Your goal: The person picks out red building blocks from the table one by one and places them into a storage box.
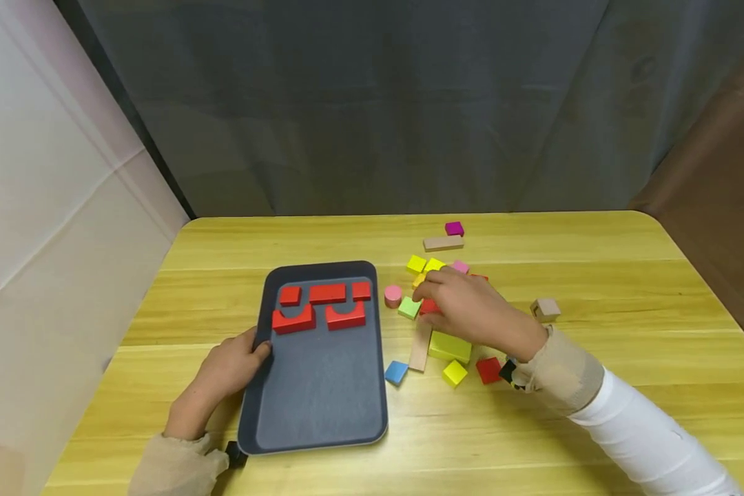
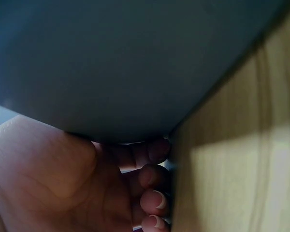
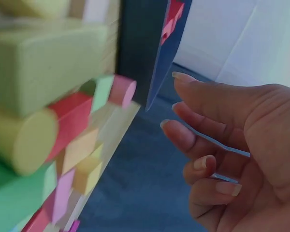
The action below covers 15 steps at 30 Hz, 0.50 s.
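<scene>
In the head view, my left hand [image 1: 224,370] grips the left rim of a dark grey tray [image 1: 319,399], thumb over the edge. The left wrist view shows the fingers [image 2: 154,200] curled beside the tray's underside. Inside the tray lie several red blocks, among them a rectangular block [image 1: 327,294] and two with curved cut-outs, one left [image 1: 294,321] and one right [image 1: 346,317]. My right hand [image 1: 474,306] hovers over loose blocks, partly hiding a red block [image 3: 73,121]. Its thumb and fingers are apart and hold nothing in the right wrist view.
Around the right hand lie a pink cylinder [image 1: 393,296], a light green block [image 1: 410,307], a blue block [image 1: 396,373], a yellow-green block [image 1: 450,346] and a wooden strip [image 1: 420,346]. A wooden cube [image 1: 545,310] stands farther right. Dark cloth [image 1: 372,110] hangs behind the table.
</scene>
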Tool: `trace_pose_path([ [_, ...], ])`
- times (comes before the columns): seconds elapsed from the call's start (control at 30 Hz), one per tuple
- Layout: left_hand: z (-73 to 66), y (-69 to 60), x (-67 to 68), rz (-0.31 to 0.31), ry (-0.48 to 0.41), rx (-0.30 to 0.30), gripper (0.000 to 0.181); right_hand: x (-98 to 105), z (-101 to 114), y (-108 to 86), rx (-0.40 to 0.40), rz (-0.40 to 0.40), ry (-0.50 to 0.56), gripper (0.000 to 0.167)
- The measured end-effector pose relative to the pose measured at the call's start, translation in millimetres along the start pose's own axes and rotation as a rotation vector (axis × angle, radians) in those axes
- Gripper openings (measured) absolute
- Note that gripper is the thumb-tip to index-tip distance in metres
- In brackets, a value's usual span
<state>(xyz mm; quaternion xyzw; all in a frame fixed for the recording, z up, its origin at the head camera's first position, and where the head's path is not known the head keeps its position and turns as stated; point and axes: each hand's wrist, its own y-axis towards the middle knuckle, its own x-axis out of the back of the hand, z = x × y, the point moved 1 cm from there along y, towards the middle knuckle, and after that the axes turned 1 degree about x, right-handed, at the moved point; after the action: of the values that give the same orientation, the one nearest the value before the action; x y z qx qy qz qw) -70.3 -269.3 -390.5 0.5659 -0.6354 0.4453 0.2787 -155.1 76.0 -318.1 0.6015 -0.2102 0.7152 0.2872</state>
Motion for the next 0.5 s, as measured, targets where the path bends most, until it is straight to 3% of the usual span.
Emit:
trace_pose_path([
  [0.17,-0.2,-2.4,1.1,0.002,-0.011,0.005,0.038,-3,-12,-8.3,-0.053,0.026,-0.043,0.032],
  [0.5,-0.2,-0.8,1.2,0.001,-0.003,-0.006,0.039,-19,-28,-10.4,-0.052,0.034,-0.143,0.022],
])
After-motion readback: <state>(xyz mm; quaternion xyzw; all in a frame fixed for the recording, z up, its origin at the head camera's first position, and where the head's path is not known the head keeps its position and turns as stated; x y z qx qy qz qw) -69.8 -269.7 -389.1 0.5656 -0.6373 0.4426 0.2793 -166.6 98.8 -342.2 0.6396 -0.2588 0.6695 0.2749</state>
